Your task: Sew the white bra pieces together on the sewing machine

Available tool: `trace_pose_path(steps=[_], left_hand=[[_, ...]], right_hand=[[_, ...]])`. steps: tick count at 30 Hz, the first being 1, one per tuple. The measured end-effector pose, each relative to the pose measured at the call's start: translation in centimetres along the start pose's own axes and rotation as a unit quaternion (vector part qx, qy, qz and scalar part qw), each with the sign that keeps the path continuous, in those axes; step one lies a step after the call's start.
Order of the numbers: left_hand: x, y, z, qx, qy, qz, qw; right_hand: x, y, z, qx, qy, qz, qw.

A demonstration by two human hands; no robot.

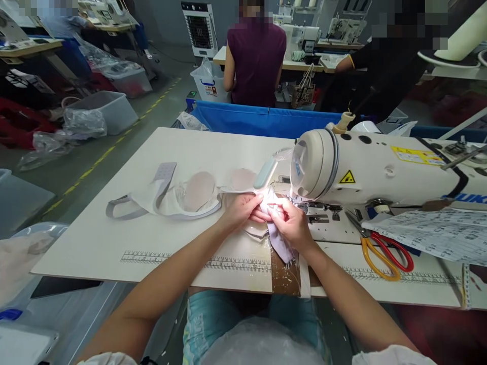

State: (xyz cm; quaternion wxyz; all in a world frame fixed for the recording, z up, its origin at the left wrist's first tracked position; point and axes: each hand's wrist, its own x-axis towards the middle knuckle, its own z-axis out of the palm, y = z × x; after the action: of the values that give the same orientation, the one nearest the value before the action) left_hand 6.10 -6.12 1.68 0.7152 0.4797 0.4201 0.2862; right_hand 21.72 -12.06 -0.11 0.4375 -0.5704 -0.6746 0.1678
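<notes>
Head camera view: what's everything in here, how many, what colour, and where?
White garment: one, white with pinkish round pads, across the table
Cloth strip: one, lavender, below the right hand
Sewing machine: one, white, right side
Scissors: one pair, red and orange handles, before the machine
Printed paper: at least one, white, beside the scissors
Table: one, white, centre
Blue cloth: one, blue, behind the table
Air cooler: one, white and black, back
Bins: several, greyish, mostly left
Floor line: one, yellow, left
Other sewing machines: several, white, back
Co-workers: three, purple, dark and light-blue tops, back
Small background items: too blurred to count
Left hand: one, bare, holding the garment
Right hand: one, bare, pinching the garment
</notes>
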Motion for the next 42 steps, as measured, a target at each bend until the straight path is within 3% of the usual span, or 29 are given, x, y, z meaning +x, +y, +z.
trace_pose_path(steps=[14, 25, 32, 36, 42], left_hand=[[0.0, -0.3, 0.1, -0.005, -0.019, -0.021, 1.000], [-0.3, -0.5, 0.9, -0.017, -0.024, -0.031, 0.999], [-0.3, -0.4, 0.8, -0.010, -0.016, -0.037, 0.999], [-0.4, -0.2, 0.9, 0.007, -0.019, -0.032, 0.999], [-0.6, -0.6, 0.9, 0.050, -0.016, -0.002, 0.999]], right_hand=[[-0.6, 0.9, 0.1, 0.006, -0.001, -0.015, 1.000], [-0.5, 1.3, 0.0, -0.093, 0.031, -0.080, 0.992], [-0.7, 0.8, -0.4, -0.055, 0.039, -0.018, 0.998], [-0.9, 1.0, -0.5, -0.115, 0.035, -0.086, 0.989], [-0.9, 1.1, -0.5, -0.232, 0.039, -0.199, 0.951]])
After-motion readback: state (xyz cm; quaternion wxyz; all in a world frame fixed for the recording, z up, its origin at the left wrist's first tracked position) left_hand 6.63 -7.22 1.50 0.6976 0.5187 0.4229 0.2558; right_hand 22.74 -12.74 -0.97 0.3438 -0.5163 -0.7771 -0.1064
